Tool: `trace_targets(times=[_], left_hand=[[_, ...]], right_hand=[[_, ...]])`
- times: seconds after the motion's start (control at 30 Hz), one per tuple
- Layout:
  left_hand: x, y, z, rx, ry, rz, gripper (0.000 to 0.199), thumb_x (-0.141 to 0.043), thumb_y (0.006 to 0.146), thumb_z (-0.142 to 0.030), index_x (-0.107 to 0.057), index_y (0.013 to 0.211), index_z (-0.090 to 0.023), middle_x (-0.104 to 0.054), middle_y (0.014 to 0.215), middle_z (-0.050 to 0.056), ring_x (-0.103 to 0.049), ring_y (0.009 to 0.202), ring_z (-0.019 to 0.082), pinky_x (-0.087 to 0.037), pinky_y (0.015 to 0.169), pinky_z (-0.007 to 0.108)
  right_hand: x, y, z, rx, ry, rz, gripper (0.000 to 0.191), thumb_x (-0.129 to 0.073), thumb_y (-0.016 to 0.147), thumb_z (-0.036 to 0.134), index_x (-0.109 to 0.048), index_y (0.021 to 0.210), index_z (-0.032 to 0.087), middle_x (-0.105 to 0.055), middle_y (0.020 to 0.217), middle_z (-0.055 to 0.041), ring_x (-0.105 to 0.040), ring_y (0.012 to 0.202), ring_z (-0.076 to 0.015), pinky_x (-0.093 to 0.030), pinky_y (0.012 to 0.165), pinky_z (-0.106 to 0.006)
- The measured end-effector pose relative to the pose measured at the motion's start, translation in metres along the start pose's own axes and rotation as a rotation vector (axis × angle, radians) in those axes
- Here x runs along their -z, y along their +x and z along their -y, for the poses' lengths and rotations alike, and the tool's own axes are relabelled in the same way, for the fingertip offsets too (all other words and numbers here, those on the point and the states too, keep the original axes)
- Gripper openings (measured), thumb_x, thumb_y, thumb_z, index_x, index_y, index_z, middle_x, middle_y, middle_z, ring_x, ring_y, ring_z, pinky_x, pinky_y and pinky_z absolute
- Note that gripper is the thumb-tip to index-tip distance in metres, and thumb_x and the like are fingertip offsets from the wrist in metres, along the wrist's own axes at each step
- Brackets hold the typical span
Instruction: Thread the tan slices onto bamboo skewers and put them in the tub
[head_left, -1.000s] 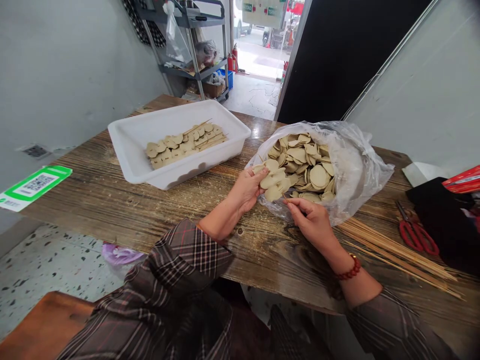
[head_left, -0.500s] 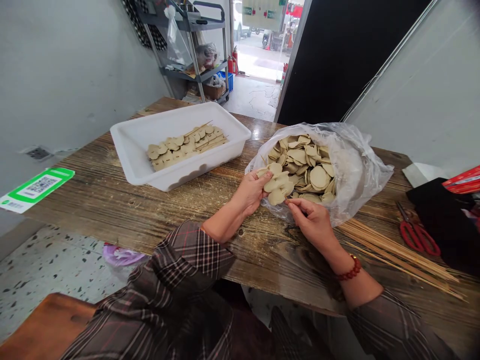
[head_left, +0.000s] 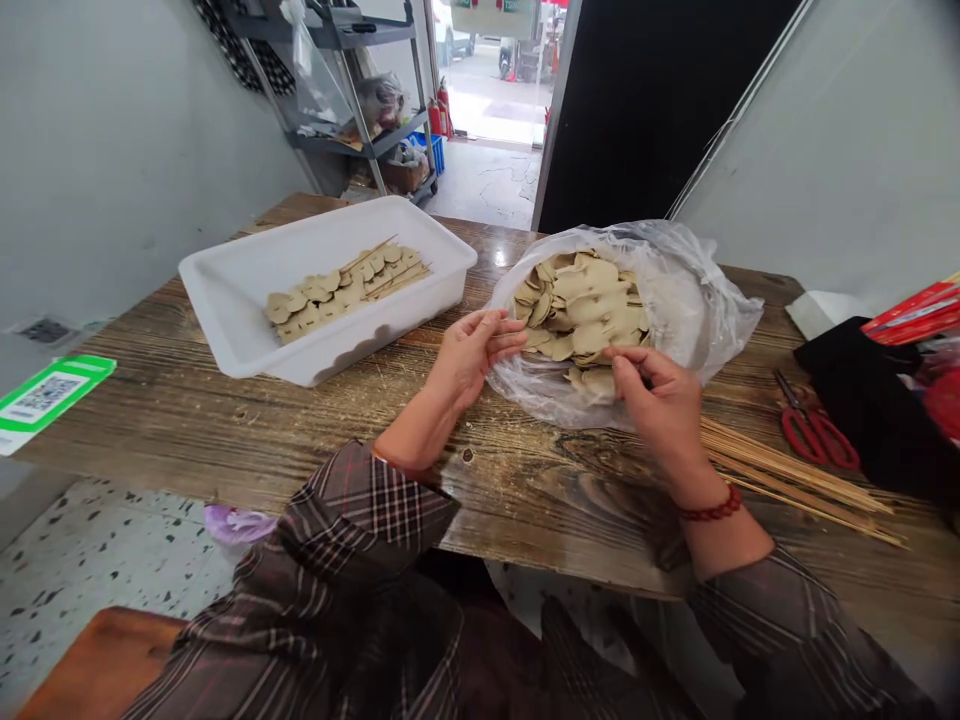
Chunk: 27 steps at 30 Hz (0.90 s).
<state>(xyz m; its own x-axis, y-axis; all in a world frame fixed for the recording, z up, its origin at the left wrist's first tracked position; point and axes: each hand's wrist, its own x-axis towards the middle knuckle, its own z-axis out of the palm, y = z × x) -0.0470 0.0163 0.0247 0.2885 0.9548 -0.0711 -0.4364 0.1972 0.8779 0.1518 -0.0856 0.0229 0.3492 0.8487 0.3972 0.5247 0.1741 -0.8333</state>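
Note:
My right hand [head_left: 660, 405] pinches the near end of a skewer of flat beige slices [head_left: 596, 300], and the threaded row stretches away over the bag. The stick itself is mostly hidden by the slices. Below it, loose beige slices [head_left: 534, 300] fill a clear plastic bag [head_left: 697, 300]. At the bag's left edge is my left hand [head_left: 472, 350], its fingers stretched out and apart from the skewer, with nothing seen in them. A white plastic tub [head_left: 225, 345] on the left holds several finished skewers [head_left: 330, 295] lying side by side.
Bare bamboo skewers [head_left: 795, 475] lie in a bundle right of my right hand. Red-handled scissors [head_left: 817, 435] rest beside a black holder [head_left: 862, 400]. A green-bordered code card [head_left: 56, 395] sits at the table's left edge. A shelf cart [head_left: 352, 120] stands beyond the table.
My left hand has let go of the threaded slices and moved away to the left. My right hand has swung the skewer up over the bag. The view has shifted slightly.

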Motion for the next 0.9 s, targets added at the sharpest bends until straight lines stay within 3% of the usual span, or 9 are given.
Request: trace_targets(times=[0.2,0.33,0.47,0.6,0.8,0.9], left_hand=[[0.004,0.006,0.009,-0.159,0.265,-0.036,0.022,-0.069,0.077,-0.032,-0.066,0.091,-0.014,-0.071,0.082,0.004,-0.067,0.07,0.013,-0.052,0.072,0.025],[0.002,0.005,0.016,-0.301,0.659,0.038,0.016,-0.071,0.073,-0.026,-0.073,0.086,-0.017,-0.071,0.085,0.004,-0.063,0.078,0.015,-0.047,0.076,0.024],[0.003,0.003,0.018,-0.389,1.011,0.166,0.016,-0.067,0.076,-0.024,-0.076,0.088,-0.019,-0.071,0.083,0.004,-0.058,0.074,0.015,-0.044,0.073,0.025],[0.002,0.003,0.021,-0.447,1.264,0.177,0.021,-0.059,0.082,-0.025,-0.074,0.094,-0.016,-0.07,0.086,0.005,-0.058,0.073,0.016,-0.045,0.073,0.028],[-0.033,-0.001,0.031,-0.534,1.554,0.343,0.021,-0.054,0.087,-0.026,-0.072,0.093,-0.017,-0.067,0.095,0.009,-0.061,0.089,0.02,-0.046,0.082,0.032],[-0.054,-0.001,0.039,-0.485,1.674,0.322,0.023,-0.054,0.087,-0.029,-0.072,0.094,-0.016,-0.065,0.094,0.01,-0.061,0.088,0.022,-0.046,0.079,0.033]], right_hand=[[0.008,0.012,-0.007,0.002,0.066,-0.125,0.025,-0.058,0.085,0.034,-0.073,0.093,0.016,-0.055,0.056,0.0023,-0.046,0.048,-0.0103,-0.036,0.048,-0.024],[0.007,0.016,-0.01,0.009,0.093,-0.13,0.026,-0.057,0.085,0.034,-0.072,0.091,0.015,-0.053,0.053,0.0031,-0.045,0.047,-0.0099,-0.036,0.048,-0.024],[0.007,0.018,-0.011,0.006,0.115,-0.144,0.025,-0.057,0.084,0.034,-0.072,0.089,0.014,-0.053,0.051,0.0039,-0.045,0.045,-0.0093,-0.034,0.046,-0.023],[0.006,0.022,-0.014,0.003,0.15,-0.194,0.023,-0.058,0.082,0.032,-0.072,0.086,0.015,-0.053,0.05,0.0048,-0.047,0.045,-0.0093,-0.035,0.047,-0.022],[0.004,0.023,-0.02,0.028,0.162,-0.191,0.021,-0.058,0.081,0.031,-0.073,0.085,0.016,-0.054,0.051,0.0044,-0.046,0.045,-0.0099,-0.033,0.046,-0.023],[0.004,0.023,-0.02,0.047,0.154,-0.192,0.022,-0.057,0.082,0.031,-0.073,0.086,0.015,-0.053,0.051,0.0042,-0.046,0.045,-0.01,-0.034,0.047,-0.023]])
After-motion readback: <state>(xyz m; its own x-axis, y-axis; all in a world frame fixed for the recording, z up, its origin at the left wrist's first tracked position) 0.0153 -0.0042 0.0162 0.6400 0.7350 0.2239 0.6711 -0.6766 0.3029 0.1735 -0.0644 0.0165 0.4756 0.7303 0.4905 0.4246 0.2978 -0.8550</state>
